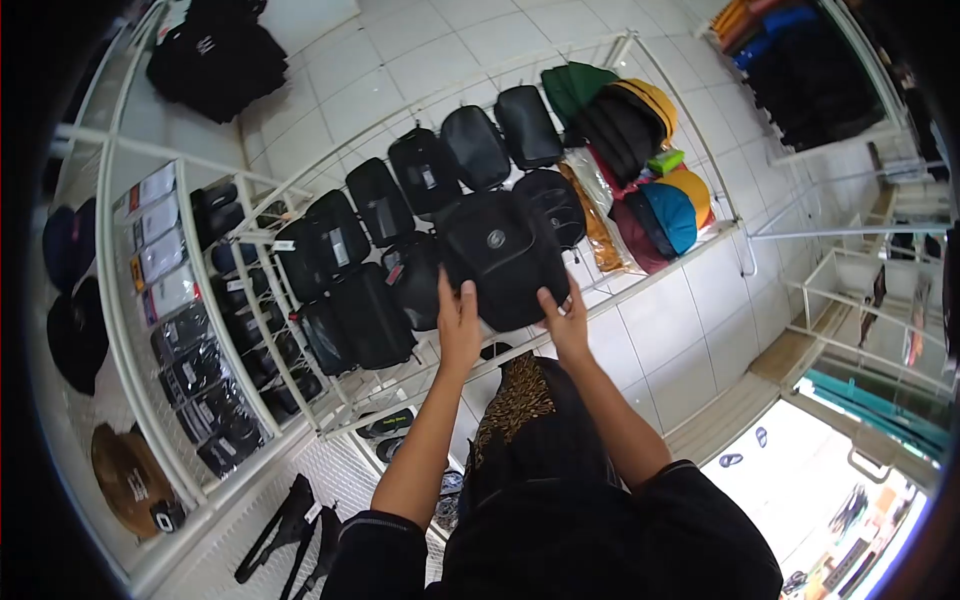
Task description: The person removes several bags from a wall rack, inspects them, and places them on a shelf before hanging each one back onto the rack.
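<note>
Between my two hands is a black bag (505, 255) with a small round emblem on its front. My left hand (459, 315) grips its lower left edge, thumb on the front face. At the lower right corner, my right hand (567, 318) holds it the same way. The fingers behind the bag are hidden. Below and around it, more black bags lie in rows on a white wire rack, among them a bag (372, 315) to the left, a bag (425, 170) with a tag behind, and a rounded bag (550, 205) partly covered on the right.
Coloured caps (668, 215) and plastic-wrapped items fill the right end of the white rack (680, 250). On the left stands a shelf (115, 260) with hats and packaged goods. A brown hat (130, 480) hangs low left. An open doorway (790, 480) lies at lower right.
</note>
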Tool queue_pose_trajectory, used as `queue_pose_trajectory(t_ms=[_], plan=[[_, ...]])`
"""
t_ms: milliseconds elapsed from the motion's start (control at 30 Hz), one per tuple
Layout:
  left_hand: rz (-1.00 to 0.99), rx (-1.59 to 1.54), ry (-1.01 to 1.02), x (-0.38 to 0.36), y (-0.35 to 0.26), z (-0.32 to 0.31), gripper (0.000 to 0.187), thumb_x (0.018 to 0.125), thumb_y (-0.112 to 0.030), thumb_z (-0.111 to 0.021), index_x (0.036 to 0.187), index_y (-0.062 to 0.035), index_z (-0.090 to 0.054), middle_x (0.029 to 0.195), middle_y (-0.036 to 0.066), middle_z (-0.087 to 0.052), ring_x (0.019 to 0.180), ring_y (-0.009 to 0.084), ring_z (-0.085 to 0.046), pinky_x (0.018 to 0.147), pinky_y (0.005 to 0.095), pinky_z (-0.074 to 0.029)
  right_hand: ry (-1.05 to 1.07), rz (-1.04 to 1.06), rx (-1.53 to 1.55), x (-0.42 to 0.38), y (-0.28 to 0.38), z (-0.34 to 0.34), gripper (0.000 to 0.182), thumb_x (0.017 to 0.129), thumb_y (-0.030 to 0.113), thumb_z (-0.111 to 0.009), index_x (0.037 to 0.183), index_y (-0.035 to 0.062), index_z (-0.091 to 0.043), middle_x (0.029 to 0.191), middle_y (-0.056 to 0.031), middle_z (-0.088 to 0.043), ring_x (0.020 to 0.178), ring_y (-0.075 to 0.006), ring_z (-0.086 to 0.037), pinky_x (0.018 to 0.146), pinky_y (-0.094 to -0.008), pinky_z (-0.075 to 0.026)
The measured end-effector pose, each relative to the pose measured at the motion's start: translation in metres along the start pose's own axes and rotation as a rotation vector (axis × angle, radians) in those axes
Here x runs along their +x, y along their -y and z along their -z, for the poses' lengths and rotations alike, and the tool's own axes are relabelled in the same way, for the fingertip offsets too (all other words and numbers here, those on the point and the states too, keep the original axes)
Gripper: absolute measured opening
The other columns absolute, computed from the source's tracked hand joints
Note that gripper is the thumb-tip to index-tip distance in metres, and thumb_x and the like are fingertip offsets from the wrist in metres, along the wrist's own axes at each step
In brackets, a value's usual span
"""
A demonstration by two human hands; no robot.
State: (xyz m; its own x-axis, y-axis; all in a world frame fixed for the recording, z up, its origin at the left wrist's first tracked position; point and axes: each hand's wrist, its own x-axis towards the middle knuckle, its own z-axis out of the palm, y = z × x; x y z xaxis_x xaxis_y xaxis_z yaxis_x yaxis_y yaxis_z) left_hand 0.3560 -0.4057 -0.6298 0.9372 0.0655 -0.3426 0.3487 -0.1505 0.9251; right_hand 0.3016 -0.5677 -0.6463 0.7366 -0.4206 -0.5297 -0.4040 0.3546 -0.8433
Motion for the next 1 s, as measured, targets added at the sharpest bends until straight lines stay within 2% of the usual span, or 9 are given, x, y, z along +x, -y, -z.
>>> queue_pose_trajectory(t_ms=[67,267,333,533,600,733,800,867,1000], plan=[[-0.014,0.159,0.227,0.011,0.004,-0.023,0.066,0.104,-0.038,-0.05,0.152,0.0022,-0.028,0.144,0.031,-0.044,0.125,0.0365,-0.054,0.106,0.0385,-0.04,-0.067,-0.038,0.058,0.034,-0.009,0.022,0.069,0.094,0.02,-0.069,0.151,0.0078,-0.033,0.123,-0.016,-0.06,0.099,-0.0209,-0.065,0.06,-0.0276,-0.06],[-0.076,0.429,0.343,0.032,0.051,-0.051,0.059,0.101,-0.04,-0.052,0.145,-0.0023,-0.043,0.143,0.029,-0.044,0.132,0.0419,-0.045,0.109,0.0453,-0.038,-0.291,-0.063,-0.044,0.13,-0.036,0.056,0.07,0.093,0.018,-0.068,0.152,0.009,-0.031,0.12,-0.0203,-0.061,0.094,-0.0248,-0.067,0.061,-0.0331,-0.063],[-0.132,0.661,0.359,0.03,0.061,-0.049,0.061,0.101,-0.042,-0.052,0.146,-0.0036,-0.042,0.146,0.029,-0.041,0.135,0.0418,-0.041,0.112,0.0462,-0.033,-0.306,-0.114,-0.038,0.15,-0.041,0.06,0.071,0.093,0.018,-0.068,0.152,0.0091,-0.031,0.119,-0.0201,-0.062,0.093,-0.0247,-0.068,0.062,-0.0333,-0.063],[-0.046,0.652,0.427,0.021,0.072,-0.04,0.062,0.1,-0.043,-0.052,0.148,-0.005,-0.04,0.149,0.026,-0.04,0.139,0.0413,-0.037,0.114,0.0461,-0.032,-0.176,-0.135,0.014,0.207,-0.086,0.081,0.073,0.092,0.019,-0.069,0.153,0.0089,-0.03,0.127,-0.0194,-0.06,0.096,-0.0238,-0.068,0.062,-0.0302,-0.062],[-0.075,0.56,0.414,0.015,0.072,-0.036,0.06,0.1,-0.044,-0.053,0.144,-0.0035,-0.045,0.145,0.024,-0.047,0.136,0.0385,-0.042,0.112,0.0441,-0.034,-0.246,-0.24,-0.223,0.218,-0.1,0.08,0.061,0.094,0.023,-0.068,0.147,0.0144,-0.04,0.112,-0.0119,-0.063,0.094,-0.0241,-0.066,0.071,-0.0374,-0.06],[-0.058,0.468,0.305,-0.003,0.071,-0.022,0.055,0.1,-0.038,-0.056,0.142,-0.0021,-0.048,0.136,0.023,-0.056,0.128,0.0365,-0.053,0.108,0.0419,-0.039,-0.502,0.335,-1.064,0.198,-0.122,0.07,0.071,0.087,0.031,-0.073,0.145,0.0033,-0.042,0.128,-0.0196,-0.059,0.114,-0.0318,-0.06,0.087,-0.0385,-0.055],[-0.067,0.368,0.25,-0.015,0.07,-0.004,0.055,0.1,-0.037,-0.055,0.142,-0.002,-0.048,0.134,0.025,-0.056,0.124,0.0375,-0.055,0.105,0.0421,-0.042,-0.23,0.165,-0.737,0.139,-0.061,0.036,0.071,0.086,0.026,-0.073,0.146,0.005,-0.042,0.133,-0.0233,-0.056,0.114,-0.0336,-0.059,0.095,-0.0413,-0.05],[-0.051,0.306,0.171,-0.03,0.061,0.018,0.054,0.1,-0.035,-0.057,0.141,-0.0013,-0.048,0.131,0.025,-0.058,0.12,0.0357,-0.059,0.101,0.0408,-0.045,-0.063,0.406,-0.626,0.109,-0.077,0.017,0.06,0.086,0.02,-0.073,0.139,0.0035,-0.05,0.13,-0.0221,-0.057,0.11,-0.0323,-0.061,0.091,-0.0389,-0.052],[0.011,0.182,-0.065,-0.076,0.044,0.086,0.049,0.1,-0.029,-0.059,0.14,-0.0026,-0.049,0.125,0.02,-0.063,0.117,0.0275,-0.062,0.096,0.0365,-0.048,0.332,0.426,-0.538,0.016,-0.082,-0.048,0.045,0.086,0.013,-0.071,0.128,0.0028,-0.059,0.122,-0.0173,-0.062,0.099,-0.0282,-0.066,0.082,-0.0369,-0.053]])
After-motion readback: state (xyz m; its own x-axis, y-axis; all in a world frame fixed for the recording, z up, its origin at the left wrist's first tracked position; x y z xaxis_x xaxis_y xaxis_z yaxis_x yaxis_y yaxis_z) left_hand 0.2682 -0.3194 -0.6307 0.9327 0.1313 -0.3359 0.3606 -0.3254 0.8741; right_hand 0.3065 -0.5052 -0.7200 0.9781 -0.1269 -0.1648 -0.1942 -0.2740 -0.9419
